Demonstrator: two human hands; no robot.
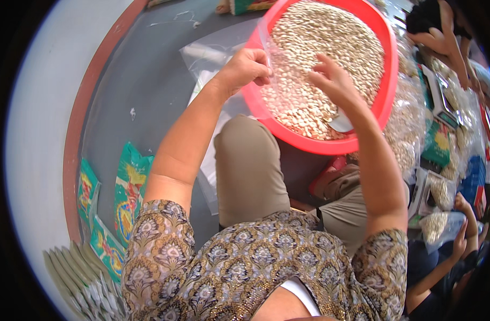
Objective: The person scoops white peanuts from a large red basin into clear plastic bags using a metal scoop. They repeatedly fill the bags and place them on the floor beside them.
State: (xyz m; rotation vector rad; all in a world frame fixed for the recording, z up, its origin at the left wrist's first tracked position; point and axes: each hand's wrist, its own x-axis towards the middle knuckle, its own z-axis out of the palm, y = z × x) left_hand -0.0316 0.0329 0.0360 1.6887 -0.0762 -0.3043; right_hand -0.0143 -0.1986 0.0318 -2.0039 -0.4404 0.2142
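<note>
My left hand (247,70) pinches the edge of a clear plastic bag (212,50). Part of that bag overhangs the left rim of a big red plastic tub (390,80). Pale shelled-looking nuts, perhaps pistachios (329,36), fill much of the tub. Above them is my right hand (335,80), fingers apart and slightly blurred, with nothing visible in it. A metal scoop (341,122) lies on the nuts near the tub's front rim, partly hidden by my right forearm. White and clear plastic bags (208,160) lie beside my left knee.
Green printed bags (134,188) lie on the grey floor near the wall (40,120). Filled clear bags (403,120) and weighing scales (439,94) line the right side. Co-workers' arms show there, one near a bag of nuts (434,226). A blue crate (472,174) stands farther right.
</note>
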